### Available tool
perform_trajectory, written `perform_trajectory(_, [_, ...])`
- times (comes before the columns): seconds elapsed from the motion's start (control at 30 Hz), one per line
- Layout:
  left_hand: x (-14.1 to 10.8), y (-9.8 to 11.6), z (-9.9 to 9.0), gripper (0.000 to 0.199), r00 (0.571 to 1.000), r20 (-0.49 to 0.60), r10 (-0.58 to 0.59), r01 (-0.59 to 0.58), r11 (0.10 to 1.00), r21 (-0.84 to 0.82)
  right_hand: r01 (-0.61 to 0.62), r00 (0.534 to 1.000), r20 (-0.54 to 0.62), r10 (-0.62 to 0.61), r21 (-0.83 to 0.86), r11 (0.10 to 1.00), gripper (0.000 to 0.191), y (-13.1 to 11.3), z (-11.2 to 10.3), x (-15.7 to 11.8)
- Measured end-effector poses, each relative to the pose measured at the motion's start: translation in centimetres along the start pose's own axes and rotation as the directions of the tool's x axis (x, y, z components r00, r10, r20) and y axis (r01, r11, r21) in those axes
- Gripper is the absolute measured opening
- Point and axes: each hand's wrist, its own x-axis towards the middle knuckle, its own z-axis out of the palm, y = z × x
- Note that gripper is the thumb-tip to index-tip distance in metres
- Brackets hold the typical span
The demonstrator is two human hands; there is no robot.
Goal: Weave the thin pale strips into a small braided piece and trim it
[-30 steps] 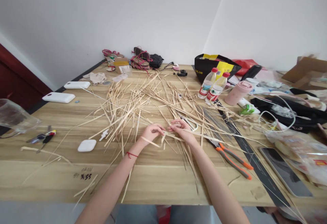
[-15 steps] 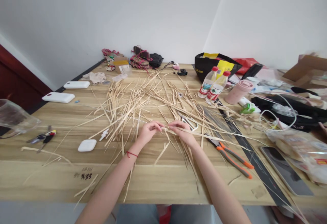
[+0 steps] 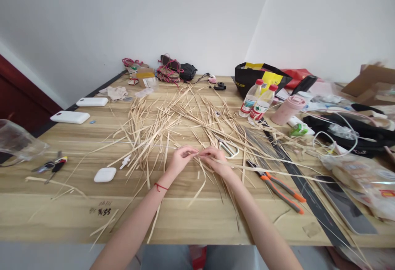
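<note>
My left hand [image 3: 180, 160], a red cord round its wrist, is closed in a pinch. A thin pale wire [image 3: 138, 142] runs out from it to the left, above the straw. Touching its fingertips, my right hand [image 3: 216, 161] is closed on a flat straw strip [image 3: 271, 169] that stretches far to the right. A bent strip end [image 3: 200, 188] hangs below the fingertips. What lies exactly between the fingertips is too small to make out. Beyond both hands spreads a loose heap of straw strips [image 3: 154, 122]. White-handled scissors [image 3: 230, 148] lie just past my right hand.
Orange-handled pliers [image 3: 282, 190] and a phone [image 3: 344, 204] lie to the right. Two water bottles [image 3: 261, 105], a pink cup [image 3: 288, 109] and a black bag [image 3: 247, 79] stand behind. On the left are a white earphone case [image 3: 105, 175], keys [image 3: 51, 165] and white power banks [image 3: 70, 117].
The wire at my left hand has swung flatter and shows longer to the left. The strip at my right hand has shifted, and a short straw piece now lies below my hands.
</note>
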Motion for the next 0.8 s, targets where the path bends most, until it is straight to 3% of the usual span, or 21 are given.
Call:
perform_trajectory(0.13, [0.0, 0.2, 0.2, 0.025, 0.995, 0.027, -0.093, 0.094, 0.995, -0.036, 0.071, 0.997, 0.046, -0.069, -0.040, 0.997, 0.011, 0.1, 0.1, -0.1])
perform_trajectory(0.33, [-0.3, -0.6, 0.5, 0.043, 0.978, 0.136, -0.159, 0.180, 0.970, -0.162, 0.015, 0.999, 0.040, -0.014, -0.019, 1.000, 0.012, -0.4, -0.1, -0.3])
perform_trajectory(0.57, [-0.4, -1.1, 0.8, 0.043, 0.991, 0.075, -0.112, 0.113, 0.993, -0.019, -0.062, 0.998, -0.021, 0.062, 0.000, 0.998, 0.012, -0.4, 0.0, -0.3])
perform_trajectory(0.8, [-0.1, -1.2, 0.5, 0.048, 0.972, 0.047, -0.231, 0.235, 0.965, -0.119, -0.049, 0.997, -0.051, 0.050, 0.029, 0.998, 0.011, 0.0, 0.4, -0.2])
